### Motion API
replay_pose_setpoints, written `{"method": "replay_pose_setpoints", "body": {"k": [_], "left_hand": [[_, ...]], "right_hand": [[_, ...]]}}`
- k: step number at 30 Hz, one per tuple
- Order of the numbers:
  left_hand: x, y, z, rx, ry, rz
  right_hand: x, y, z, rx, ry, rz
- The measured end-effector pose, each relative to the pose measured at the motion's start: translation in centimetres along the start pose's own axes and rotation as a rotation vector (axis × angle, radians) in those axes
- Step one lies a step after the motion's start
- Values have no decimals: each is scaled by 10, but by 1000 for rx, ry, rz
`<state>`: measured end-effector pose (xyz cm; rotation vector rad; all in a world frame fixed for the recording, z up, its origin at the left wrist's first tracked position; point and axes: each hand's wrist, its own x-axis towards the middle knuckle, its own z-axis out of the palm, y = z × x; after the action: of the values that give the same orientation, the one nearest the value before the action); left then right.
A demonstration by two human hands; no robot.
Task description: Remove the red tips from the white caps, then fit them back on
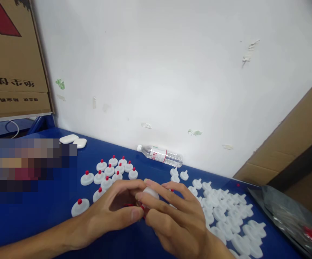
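Observation:
Both my hands meet over the blue table (50, 216). My left hand (112, 212) and my right hand (177, 219) are closed together on one white plastic cap (150, 194), with a bit of red (142, 208) showing between the fingertips. To the left stands a group of white caps with red plugs (112, 171) fitted on top. To the right lies a pile of plain white caps (226, 216) without plugs.
A clear water bottle (161, 155) lies on its side against the white wall. Two white oval objects (73, 140) rest at the back left. Cardboard boxes stand at the left (12, 61) and right (298, 136). A dark plastic bag (293, 216) lies at the right edge.

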<state>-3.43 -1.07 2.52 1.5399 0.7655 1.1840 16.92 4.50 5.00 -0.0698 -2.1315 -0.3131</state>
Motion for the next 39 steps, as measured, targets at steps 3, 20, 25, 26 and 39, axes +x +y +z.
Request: {"method": "replay_pose_setpoints", "body": {"k": [3,20,25,26,39], "left_hand": [[3,2,1,48,12,26],[12,2,10,366,105,9],[12,5,13,344,103,-24],[13,5,14,333,93,-34],[14,5,11,303,118,1]], "right_hand": [[-1,-1,1,20,5,9],[2,0,3,-12,-27,-19],[7,1,-1,-14,-33,-40],[9,1,-1,-16,-44,-45],[15,5,-14,-126,-171,-106]]}}
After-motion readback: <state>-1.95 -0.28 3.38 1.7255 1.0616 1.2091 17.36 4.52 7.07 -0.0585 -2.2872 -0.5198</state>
